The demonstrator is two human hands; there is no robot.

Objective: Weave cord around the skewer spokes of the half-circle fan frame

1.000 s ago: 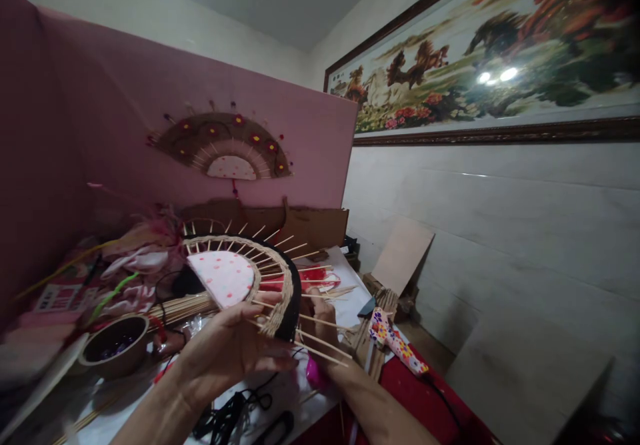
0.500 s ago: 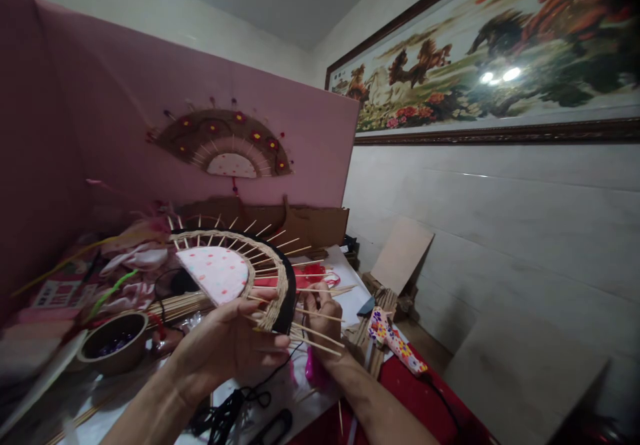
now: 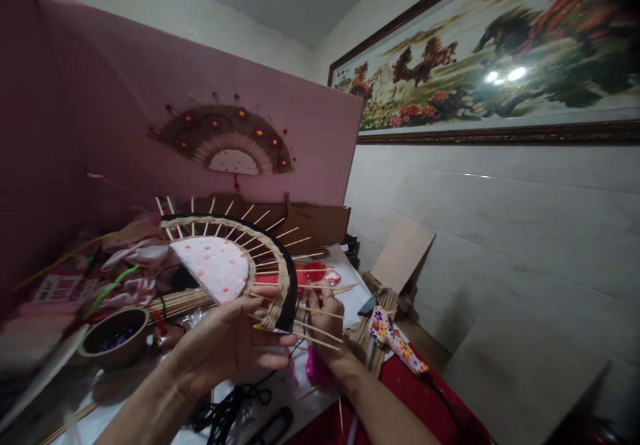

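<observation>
A half-round fan (image 3: 215, 265) of thin wooden sticks has a white dotted centre, a woven tan band and a black outer band. Its lower right part rests in my left hand (image 3: 227, 338), thumb in front and fingers behind. At the fan's right edge, my right hand (image 3: 327, 315) is closed in a pinch among the protruding sticks. A thin black cord rises to these fingers from a loose black bundle (image 3: 225, 408) on the table; the pinch itself is partly hidden.
Another fan with flowers (image 3: 175, 131) hangs on the pink panel. A bowl (image 3: 90, 348) holds purple beads at left, beside fabric pieces and bundled sticks (image 3: 185, 303). A flower-patterned glue gun (image 3: 400, 345) lies at right on red cloth. Cardboard (image 3: 320, 225) stands behind.
The fan has turned slightly, its left end moving left and its stick tips rising a little. Both hands stay nearly in place, with the right still pinching at the fan's edge.
</observation>
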